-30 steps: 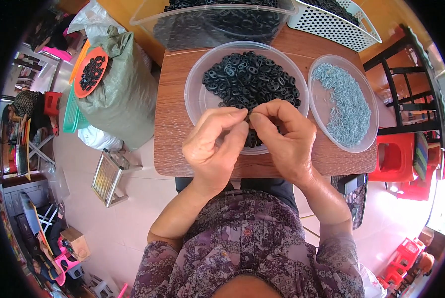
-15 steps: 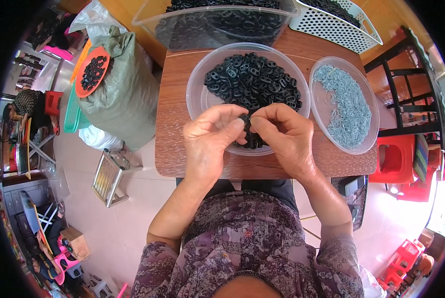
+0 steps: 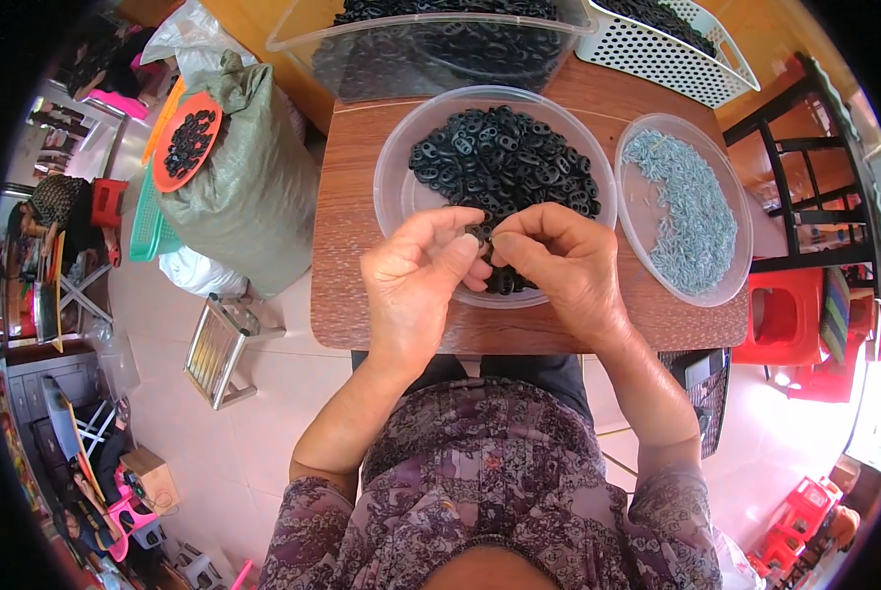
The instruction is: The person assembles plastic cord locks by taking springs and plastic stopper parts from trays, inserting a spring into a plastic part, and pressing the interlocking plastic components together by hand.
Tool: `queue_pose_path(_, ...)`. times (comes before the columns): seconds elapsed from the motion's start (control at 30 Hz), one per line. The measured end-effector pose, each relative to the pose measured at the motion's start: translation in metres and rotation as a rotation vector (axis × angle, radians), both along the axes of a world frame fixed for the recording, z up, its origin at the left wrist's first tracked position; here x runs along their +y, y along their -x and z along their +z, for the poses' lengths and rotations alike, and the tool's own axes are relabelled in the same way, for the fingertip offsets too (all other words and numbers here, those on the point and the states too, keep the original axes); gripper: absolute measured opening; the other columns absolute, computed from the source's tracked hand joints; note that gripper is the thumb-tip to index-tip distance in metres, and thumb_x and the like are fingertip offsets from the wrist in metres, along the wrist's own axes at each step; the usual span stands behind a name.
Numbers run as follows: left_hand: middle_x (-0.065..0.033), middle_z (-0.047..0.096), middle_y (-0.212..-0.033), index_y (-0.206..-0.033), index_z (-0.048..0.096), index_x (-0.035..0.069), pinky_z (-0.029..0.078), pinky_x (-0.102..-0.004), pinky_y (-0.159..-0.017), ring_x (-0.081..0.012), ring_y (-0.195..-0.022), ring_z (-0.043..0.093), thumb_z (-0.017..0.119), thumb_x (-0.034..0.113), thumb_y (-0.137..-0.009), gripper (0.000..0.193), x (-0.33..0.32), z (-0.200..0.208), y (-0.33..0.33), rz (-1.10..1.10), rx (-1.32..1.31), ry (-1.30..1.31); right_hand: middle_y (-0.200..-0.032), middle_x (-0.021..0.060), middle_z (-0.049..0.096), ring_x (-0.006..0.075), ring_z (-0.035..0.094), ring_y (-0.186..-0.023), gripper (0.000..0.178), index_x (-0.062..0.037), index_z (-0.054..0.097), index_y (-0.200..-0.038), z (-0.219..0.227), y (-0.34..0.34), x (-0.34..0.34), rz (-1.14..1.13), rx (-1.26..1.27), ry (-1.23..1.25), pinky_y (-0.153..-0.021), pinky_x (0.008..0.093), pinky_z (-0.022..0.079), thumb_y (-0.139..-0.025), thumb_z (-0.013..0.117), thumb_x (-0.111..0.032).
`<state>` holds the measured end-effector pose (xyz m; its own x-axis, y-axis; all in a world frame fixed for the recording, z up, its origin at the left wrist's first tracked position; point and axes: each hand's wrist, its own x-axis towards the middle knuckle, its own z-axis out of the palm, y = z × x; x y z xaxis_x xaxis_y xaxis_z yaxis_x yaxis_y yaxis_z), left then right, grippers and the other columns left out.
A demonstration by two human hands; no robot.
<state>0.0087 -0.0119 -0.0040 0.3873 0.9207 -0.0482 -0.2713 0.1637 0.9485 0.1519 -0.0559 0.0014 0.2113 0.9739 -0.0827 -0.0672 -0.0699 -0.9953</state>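
Note:
Over the near part of a round clear plastic tub (image 3: 389, 187), my two hands meet with fingertips close together. Between thumb and fingers, my left hand (image 3: 416, 265) pinches a small black plastic piece (image 3: 484, 232), partly hidden by the fingers. My right hand (image 3: 563, 261) is pinched closed against the same spot; whatever its fingertips grip is too small to make out. Black plastic pieces with two holes (image 3: 504, 157) are heaped in the tub beneath. Right of it, a round clear lid-like tray (image 3: 647, 236) carries many small light-blue pin-like pieces (image 3: 694, 221).
A large clear bin (image 3: 440, 59) of black pieces and a white perforated basket (image 3: 657, 59) stand at the table's back. Left of the wooden table (image 3: 347, 265) is a grey-green sack (image 3: 248, 187) topped by an orange plate (image 3: 170, 172). A metal-framed stool (image 3: 219, 354) and red stools (image 3: 780, 315) flank the table.
My hands stay over the tub with only small fingertip shifts. The view has moved slightly, so the table and tub appear a little further right.

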Motion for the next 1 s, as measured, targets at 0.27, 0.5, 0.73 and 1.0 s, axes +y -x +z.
queue_pose_path(0.27, -0.0052, 0.058, -0.084, -0.1, 0.06, -0.003, 0.048, -0.0206, -0.059, -0.009, -0.067, 0.057, 0.055, -0.004, -0.081, 0.02, -0.004, 0.001, 0.0, 0.041, 0.145, -0.102, -0.075, 0.0036, 0.062, 0.0076, 0.056, -0.069, 0.011, 0.0017, 0.061, -0.085, 0.0, -0.001, 0.004, 0.033, 0.016, 0.027, -0.062, 0.0198, 0.043, -0.08, 0.061, -0.008)
queue_pose_path(0.5, -0.0055, 0.06, -0.079, -0.102, 0.06, -0.005, 0.049, -0.0204, -0.058, -0.0088, -0.064, 0.058, 0.058, -0.004, -0.081, 0.021, -0.005, 0.0, 0.0, 0.06, 0.229, -0.227, -0.075, 0.004, 0.062, 0.0072, 0.055, -0.069, 0.012, 0.0033, 0.061, -0.084, 0.002, -0.002, 0.004, 0.047, 0.077, 0.03, -0.062, 0.0201, 0.043, -0.08, 0.06, -0.007)
queue_pose_path(0.73, -0.0018, 0.055, -0.079, -0.099, 0.062, -0.004, 0.047, -0.0191, -0.057, -0.0074, -0.064, 0.057, 0.057, -0.005, -0.08, 0.019, -0.006, 0.0, 0.0, 0.09, 0.327, -0.43, -0.074, 0.0028, 0.06, 0.0061, 0.054, -0.068, 0.01, 0.0043, 0.06, -0.082, 0.0, 0.001, 0.004, 0.036, 0.039, 0.005, -0.06, 0.0195, 0.044, -0.08, 0.059, -0.006)
queue_pose_path(1.0, -0.0023, 0.054, -0.077, -0.096, 0.062, -0.004, 0.045, -0.0185, -0.056, -0.0065, -0.061, 0.054, 0.056, -0.007, -0.079, 0.019, -0.01, 0.001, -0.003, 0.115, 0.383, -0.48, -0.071, 0.001, 0.057, 0.0049, 0.05, -0.064, 0.008, 0.0022, 0.057, -0.08, -0.01, 0.008, 0.002, -0.003, -0.092, -0.078, -0.055, 0.0211, 0.042, -0.08, 0.059, -0.006)
